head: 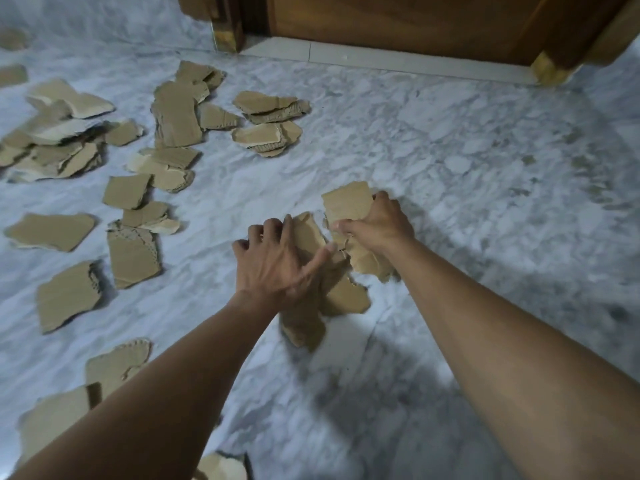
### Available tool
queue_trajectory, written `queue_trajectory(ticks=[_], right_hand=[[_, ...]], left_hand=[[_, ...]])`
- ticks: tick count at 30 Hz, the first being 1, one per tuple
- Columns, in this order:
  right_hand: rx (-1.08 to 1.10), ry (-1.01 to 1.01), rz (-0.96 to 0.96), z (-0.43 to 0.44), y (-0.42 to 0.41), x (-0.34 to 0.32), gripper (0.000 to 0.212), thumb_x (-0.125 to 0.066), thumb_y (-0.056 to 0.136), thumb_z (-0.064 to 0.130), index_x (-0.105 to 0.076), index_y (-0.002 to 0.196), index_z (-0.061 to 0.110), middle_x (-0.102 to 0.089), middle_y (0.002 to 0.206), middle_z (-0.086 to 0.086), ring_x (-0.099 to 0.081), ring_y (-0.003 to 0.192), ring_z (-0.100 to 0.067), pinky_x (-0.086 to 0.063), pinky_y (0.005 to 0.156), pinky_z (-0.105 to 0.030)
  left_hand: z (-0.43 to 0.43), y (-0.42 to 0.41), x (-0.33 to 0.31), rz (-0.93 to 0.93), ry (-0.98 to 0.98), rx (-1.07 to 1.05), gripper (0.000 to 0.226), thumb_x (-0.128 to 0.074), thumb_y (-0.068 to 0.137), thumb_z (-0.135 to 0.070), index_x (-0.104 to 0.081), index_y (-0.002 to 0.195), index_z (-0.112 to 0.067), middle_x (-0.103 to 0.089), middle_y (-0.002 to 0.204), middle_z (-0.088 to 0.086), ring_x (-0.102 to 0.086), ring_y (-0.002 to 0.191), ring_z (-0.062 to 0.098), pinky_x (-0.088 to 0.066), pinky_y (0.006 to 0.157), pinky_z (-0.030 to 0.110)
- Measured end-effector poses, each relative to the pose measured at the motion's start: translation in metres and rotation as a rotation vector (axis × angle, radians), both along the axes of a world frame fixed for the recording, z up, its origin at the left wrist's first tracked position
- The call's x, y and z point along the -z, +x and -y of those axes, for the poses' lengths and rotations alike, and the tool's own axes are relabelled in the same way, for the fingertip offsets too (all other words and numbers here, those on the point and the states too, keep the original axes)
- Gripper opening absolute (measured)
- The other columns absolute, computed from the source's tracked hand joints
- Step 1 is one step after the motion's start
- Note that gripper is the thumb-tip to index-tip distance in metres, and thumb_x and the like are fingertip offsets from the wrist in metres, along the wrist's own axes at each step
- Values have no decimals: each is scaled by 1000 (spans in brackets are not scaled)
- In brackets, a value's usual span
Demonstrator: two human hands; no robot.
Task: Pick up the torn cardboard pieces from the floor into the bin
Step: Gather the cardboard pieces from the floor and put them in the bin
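Several torn brown cardboard pieces lie scattered over the left half of the marble floor (450, 161), among them a long strip (133, 254). My right hand (375, 225) grips a small stack of cardboard pieces (348, 202) held upright above the floor. My left hand (277, 263) presses on another bunch of cardboard pieces (343, 296), fingers spread over its top, thumb toward the right hand's stack. The two bunches touch in the middle. No bin is in view.
A wooden door (415, 22) with its frame and a pale threshold strip (398, 60) runs across the top. More cardboard pieces lie at the bottom left (52, 420) beneath my left forearm. The right half of the floor is bare marble.
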State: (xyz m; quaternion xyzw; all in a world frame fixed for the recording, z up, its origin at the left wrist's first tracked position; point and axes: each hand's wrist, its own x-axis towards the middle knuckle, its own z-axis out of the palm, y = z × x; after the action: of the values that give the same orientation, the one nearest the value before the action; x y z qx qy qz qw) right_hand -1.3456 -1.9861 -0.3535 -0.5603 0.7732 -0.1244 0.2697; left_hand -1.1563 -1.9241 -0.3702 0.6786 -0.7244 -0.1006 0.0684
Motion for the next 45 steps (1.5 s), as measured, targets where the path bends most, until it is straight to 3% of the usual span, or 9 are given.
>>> queue_trajectory(ticks=[3,6,10,14,17,28,35,38,45], right_hand=[[44,-58,58,-24,-8,-1,78,-76,79,55,-36,135,19,-60,125,-4,-61,114,-31,-49,86,-39],[167,-106,186,-52,-18,2,66,-78,79,48,-40,126,22,-63,110,2,-64,104,-28,-54,87,-43],[267,-154,196,-87,-29,5,59,-79,80,45,-42,120,21,-61,102,7,-66,102,-27,-53,80,-37],[296,-156,179,-113,-35,5,59,-78,81,46,-42,118,20,-66,108,-1,-66,102,-29,-43,71,-32],[323,-139,182,-135,-33,5,62,-78,81,46,-41,123,19,-68,115,-6,-66,103,-30,-50,74,-35],[696,-287,218,-236,-108,-54,46,-76,84,44,-58,120,20,-68,114,2,-64,112,-25,-52,92,-40],[869,-379,0,-325,-167,-169,41,-66,80,49,-54,111,24,-62,89,9,-63,86,-21,-54,74,-39],[925,-391,-112,-357,-201,-221,47,-61,74,55,-57,111,27,-67,92,8,-64,84,-21,-53,72,-38],[1090,-457,-337,-472,-268,-316,51,-55,94,48,-46,134,17,-65,119,-9,-62,106,-33,-41,76,-37]], left_hand=[[-23,-12,-4,136,67,64,145,-20,46,-111,-19,155,-14,-38,140,9,-39,121,34,-34,95,49],[-24,-21,-6,124,120,23,153,-38,39,-109,-10,157,-15,-36,142,11,-39,123,35,-37,94,49],[-20,-32,-12,-27,216,-36,141,-68,42,-92,-19,152,-19,-41,134,11,-43,123,36,-41,94,47],[-19,-37,-15,-198,296,-58,101,-85,59,-64,-35,132,-15,-58,114,7,-54,110,34,-41,74,38],[-25,-50,-21,-244,338,-45,94,-88,56,-60,-34,119,-17,-56,90,1,-57,88,31,-42,68,36],[-63,-109,-61,-536,461,180,80,-95,55,-43,-43,113,-22,-58,92,-4,-57,83,20,-41,65,34],[-94,-208,-169,-602,462,492,83,-94,59,-40,-44,120,-19,-60,107,3,-60,98,26,-50,80,39],[-109,-250,-218,-628,425,597,84,-94,58,-41,-44,121,-19,-60,110,4,-60,99,26,-53,86,43],[-201,-376,-312,-826,427,780,91,-94,55,-46,-40,122,-17,-58,109,-2,-60,101,23,-52,91,41]])
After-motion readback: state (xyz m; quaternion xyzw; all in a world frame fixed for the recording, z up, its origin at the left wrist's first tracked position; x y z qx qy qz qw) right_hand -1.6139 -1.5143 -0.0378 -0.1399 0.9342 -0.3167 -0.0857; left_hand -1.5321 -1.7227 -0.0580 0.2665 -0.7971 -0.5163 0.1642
